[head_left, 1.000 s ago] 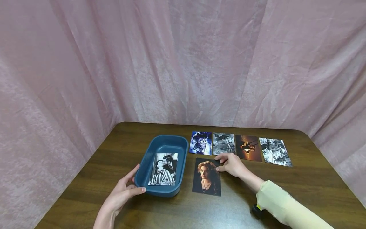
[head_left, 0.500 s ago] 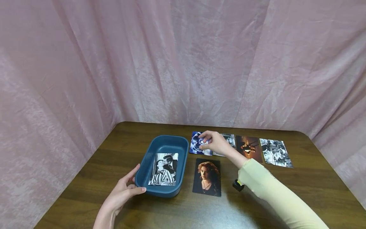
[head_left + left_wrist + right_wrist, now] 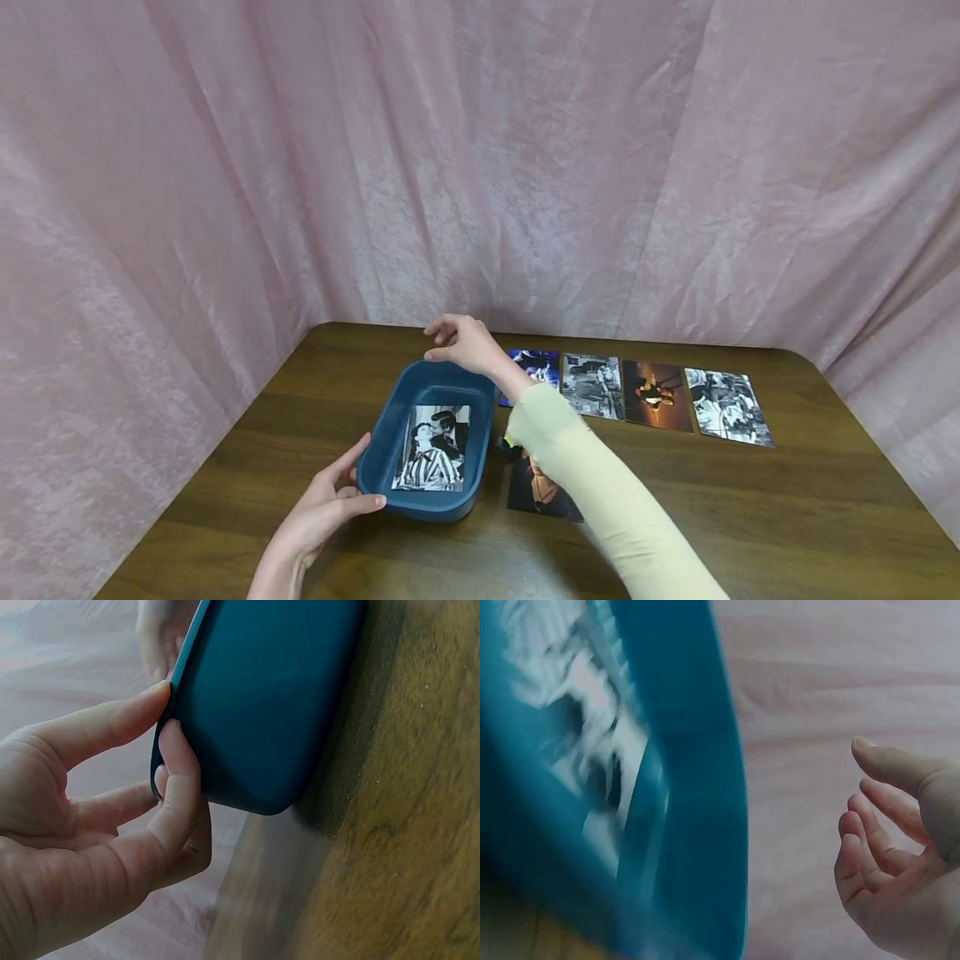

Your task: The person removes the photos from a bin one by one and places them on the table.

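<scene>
My left hand (image 3: 318,507) grips the near left corner of a blue plastic bin (image 3: 438,510). In the left wrist view the thumb and fingers pinch the rim of the bin (image 3: 262,697). Inside it lies a black-and-white photo card (image 3: 429,454) of a couple, one in stripes. My right hand (image 3: 465,343) hovers at the bin's far edge, holding nothing. Its fingers are loosely bent and apart from the thumb in the right wrist view. The right sleeve (image 3: 592,475) hides part of a dark portrait card (image 3: 536,496) beside the bin.
Behind the right forearm, a row of photo cards runs along the wooden table (image 3: 810,517): a blue card (image 3: 536,362), a grey one (image 3: 592,385), an orange-brown one (image 3: 657,396) and a black-and-white one (image 3: 727,406). A pink curtain (image 3: 525,167) hangs behind the table.
My right hand has moved left from the dark portrait card, passing over the blue card, to the bin's far edge. My left hand keeps its grip on the bin.
</scene>
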`<move>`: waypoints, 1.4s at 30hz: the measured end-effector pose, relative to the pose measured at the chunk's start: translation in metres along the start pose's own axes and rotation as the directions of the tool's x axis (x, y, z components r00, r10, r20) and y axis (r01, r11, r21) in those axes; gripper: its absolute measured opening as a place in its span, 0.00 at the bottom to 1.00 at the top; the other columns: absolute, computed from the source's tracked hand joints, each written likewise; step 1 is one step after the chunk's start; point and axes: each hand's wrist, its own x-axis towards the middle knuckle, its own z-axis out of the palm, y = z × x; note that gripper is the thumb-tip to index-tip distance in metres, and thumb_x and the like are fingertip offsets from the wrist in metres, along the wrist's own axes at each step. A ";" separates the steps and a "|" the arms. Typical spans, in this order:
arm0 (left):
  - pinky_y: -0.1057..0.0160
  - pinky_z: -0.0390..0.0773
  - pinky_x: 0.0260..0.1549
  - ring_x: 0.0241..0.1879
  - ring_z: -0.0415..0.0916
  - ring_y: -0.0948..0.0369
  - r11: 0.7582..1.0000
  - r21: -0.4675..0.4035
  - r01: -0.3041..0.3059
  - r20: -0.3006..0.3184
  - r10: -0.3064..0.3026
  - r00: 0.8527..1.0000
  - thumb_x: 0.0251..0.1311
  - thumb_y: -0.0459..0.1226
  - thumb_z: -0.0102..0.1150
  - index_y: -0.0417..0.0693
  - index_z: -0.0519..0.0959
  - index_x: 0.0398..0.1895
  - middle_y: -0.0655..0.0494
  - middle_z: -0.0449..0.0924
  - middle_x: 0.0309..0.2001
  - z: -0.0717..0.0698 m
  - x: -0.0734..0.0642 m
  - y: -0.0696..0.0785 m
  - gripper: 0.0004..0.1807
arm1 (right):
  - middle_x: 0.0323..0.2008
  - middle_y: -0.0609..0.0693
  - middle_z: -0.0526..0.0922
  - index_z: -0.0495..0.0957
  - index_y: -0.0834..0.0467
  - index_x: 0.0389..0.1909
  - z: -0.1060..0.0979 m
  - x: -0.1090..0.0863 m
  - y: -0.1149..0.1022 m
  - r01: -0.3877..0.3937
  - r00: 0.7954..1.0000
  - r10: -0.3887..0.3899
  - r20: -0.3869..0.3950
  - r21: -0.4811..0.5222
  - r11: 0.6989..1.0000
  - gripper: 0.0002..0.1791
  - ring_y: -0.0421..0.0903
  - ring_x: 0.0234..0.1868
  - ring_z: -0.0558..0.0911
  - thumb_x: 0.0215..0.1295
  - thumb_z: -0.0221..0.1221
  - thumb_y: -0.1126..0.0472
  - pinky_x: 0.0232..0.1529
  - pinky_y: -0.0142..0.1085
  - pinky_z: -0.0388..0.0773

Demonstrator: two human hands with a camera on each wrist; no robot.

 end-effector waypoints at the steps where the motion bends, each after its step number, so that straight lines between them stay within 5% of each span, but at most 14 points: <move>1: 0.61 0.74 0.47 0.41 0.76 0.56 1.000 0.002 0.003 -0.004 -0.003 1.000 0.52 0.27 0.67 0.49 0.51 0.79 0.45 0.63 0.49 0.000 0.001 -0.001 0.52 | 0.44 0.56 0.83 0.81 0.55 0.52 0.006 0.004 -0.004 0.004 1.000 -0.004 -0.009 0.004 1.000 0.19 0.47 0.43 0.80 0.59 0.69 0.59 0.42 0.33 0.76; 9: 0.57 0.74 0.51 0.44 0.77 0.55 1.000 0.013 0.005 0.012 -0.006 1.000 0.54 0.28 0.67 0.50 0.51 0.79 0.43 0.63 0.52 0.001 0.003 -0.001 0.51 | 0.44 0.52 0.83 0.82 0.51 0.50 0.047 0.012 -0.002 -0.041 0.991 0.057 -0.118 0.138 0.990 0.15 0.44 0.43 0.79 0.62 0.67 0.55 0.44 0.34 0.78; 15: 0.56 0.73 0.51 0.43 0.76 0.54 1.000 0.007 -0.002 0.017 0.002 1.000 0.53 0.28 0.67 0.51 0.52 0.79 0.45 0.63 0.50 0.002 0.001 0.001 0.50 | 0.45 0.51 0.82 0.81 0.51 0.49 0.065 0.003 0.015 -0.093 0.990 0.105 -0.089 0.133 0.987 0.14 0.43 0.43 0.79 0.62 0.67 0.58 0.45 0.34 0.78; 22: 0.59 0.71 0.48 0.40 0.78 0.54 1.000 -0.015 -0.027 -0.008 0.027 1.000 0.51 0.26 0.67 0.50 0.53 0.78 0.46 0.61 0.44 0.001 0.001 0.003 0.51 | 0.52 0.53 0.81 0.79 0.56 0.52 0.065 -0.004 0.022 -0.160 0.979 0.171 0.110 -0.105 0.981 0.21 0.50 0.54 0.79 0.58 0.70 0.58 0.57 0.41 0.76; 29: 0.59 0.71 0.47 0.41 0.77 0.55 1.000 -0.001 0.000 -0.016 0.000 1.000 0.51 0.26 0.68 0.51 0.53 0.78 0.47 0.61 0.45 0.000 0.000 0.002 0.51 | 0.72 0.49 0.62 0.64 0.41 0.72 0.065 -0.016 0.022 -0.125 0.870 0.344 0.354 -0.515 0.848 0.50 0.53 0.68 0.61 0.45 0.76 0.44 0.69 0.51 0.61; 33: 0.60 0.72 0.46 0.40 0.77 0.55 1.000 -0.016 -0.018 -0.013 0.018 1.000 0.51 0.26 0.67 0.51 0.53 0.78 0.46 0.61 0.45 -0.001 0.003 0.003 0.51 | 0.73 0.49 0.59 0.63 0.39 0.72 0.064 -0.015 0.021 -0.099 0.863 0.349 0.365 -0.555 0.826 0.52 0.53 0.68 0.60 0.43 0.77 0.44 0.71 0.53 0.58; 42: 0.58 0.71 0.47 0.41 0.77 0.55 1.000 0.012 0.016 -0.017 -0.016 1.000 0.52 0.27 0.67 0.52 0.52 0.78 0.46 0.61 0.46 -0.004 0.001 0.000 0.51 | 0.61 0.53 0.66 0.68 0.40 0.62 0.067 -0.017 0.021 -0.161 0.873 0.361 0.327 -0.505 0.848 0.43 0.52 0.58 0.64 0.43 0.78 0.48 0.67 0.52 0.60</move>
